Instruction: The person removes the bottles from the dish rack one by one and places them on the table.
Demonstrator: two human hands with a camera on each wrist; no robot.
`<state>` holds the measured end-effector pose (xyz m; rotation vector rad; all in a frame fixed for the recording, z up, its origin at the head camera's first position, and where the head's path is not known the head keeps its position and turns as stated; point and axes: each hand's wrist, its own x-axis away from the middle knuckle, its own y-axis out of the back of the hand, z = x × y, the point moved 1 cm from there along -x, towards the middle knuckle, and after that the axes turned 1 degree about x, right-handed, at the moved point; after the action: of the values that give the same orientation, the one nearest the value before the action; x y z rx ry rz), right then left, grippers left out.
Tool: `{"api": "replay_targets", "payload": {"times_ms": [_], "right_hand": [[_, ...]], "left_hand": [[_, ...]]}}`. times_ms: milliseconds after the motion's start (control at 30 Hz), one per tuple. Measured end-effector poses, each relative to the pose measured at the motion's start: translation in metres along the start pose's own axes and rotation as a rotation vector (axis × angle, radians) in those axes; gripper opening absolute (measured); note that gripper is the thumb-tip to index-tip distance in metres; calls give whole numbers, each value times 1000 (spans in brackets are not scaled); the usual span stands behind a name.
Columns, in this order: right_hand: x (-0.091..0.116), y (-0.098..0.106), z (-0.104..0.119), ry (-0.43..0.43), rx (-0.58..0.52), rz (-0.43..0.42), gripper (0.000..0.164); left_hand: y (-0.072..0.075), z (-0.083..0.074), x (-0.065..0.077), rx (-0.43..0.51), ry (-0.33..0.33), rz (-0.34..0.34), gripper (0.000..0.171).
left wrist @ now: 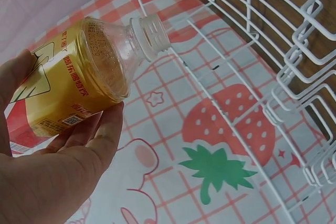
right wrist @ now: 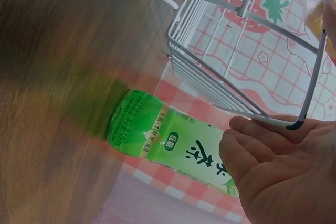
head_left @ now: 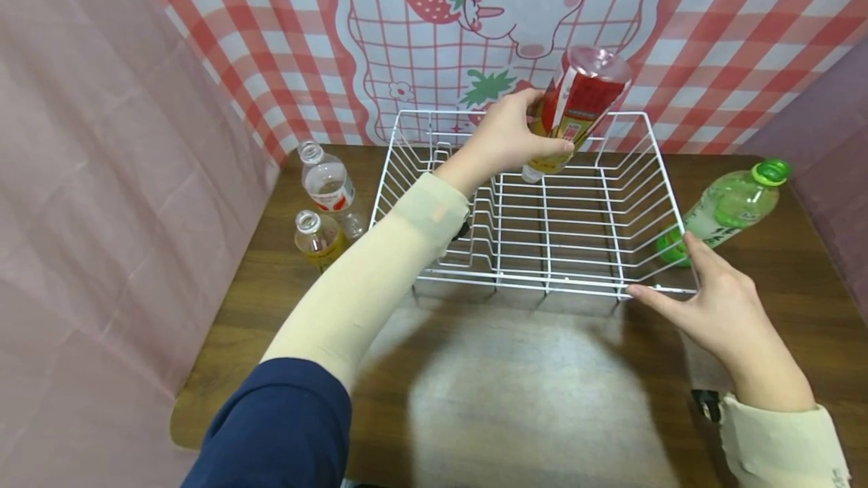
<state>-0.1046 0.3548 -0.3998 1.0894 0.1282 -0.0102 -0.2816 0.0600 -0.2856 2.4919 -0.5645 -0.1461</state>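
Observation:
My left hand [head_left: 508,130] grips a plastic drink bottle [head_left: 586,100] with a red and yellow label. It is tilted neck-down above the back part of a white wire dish rack [head_left: 545,279]. In the left wrist view the bottle's mouth [left wrist: 152,35] shows no cap, and the thumb and fingers wrap its body. At the rack's front right corner, my right hand [head_left: 725,303] holds the wire, thumb on the front rail and forefinger on the side rail. Beside that hand, outside the rack, a green tea bottle [right wrist: 168,140] with a green cap stands on the table.
Left of the rack stand two clear uncapped bottles, one with a red and white label [head_left: 328,190] and one with a yellow label [head_left: 324,247]. A red-checked cloth [head_left: 261,28] with strawberries hangs behind. The wooden table [head_left: 258,322] runs under everything; a pink curtain [head_left: 88,209] borders the left.

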Motion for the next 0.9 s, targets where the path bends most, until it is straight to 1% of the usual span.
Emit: {"api": "replay_targets", "payload": {"times_ms": [267,433,700,900], "right_hand": [[0,0,-1,-5,7,4,114],[0,0,0,-14,12,21,116],[1,-1,0,-16,3,25,116],[1,-1,1,-11,7,21,115]], "left_hand": [[0,-10,7,-35,-32,35,80],[-1,-12,10,-32,-61,48,74],[-1,-12,13,-65,-65,56,75],[-1,-12,18,-62,-59,70,73]]}}
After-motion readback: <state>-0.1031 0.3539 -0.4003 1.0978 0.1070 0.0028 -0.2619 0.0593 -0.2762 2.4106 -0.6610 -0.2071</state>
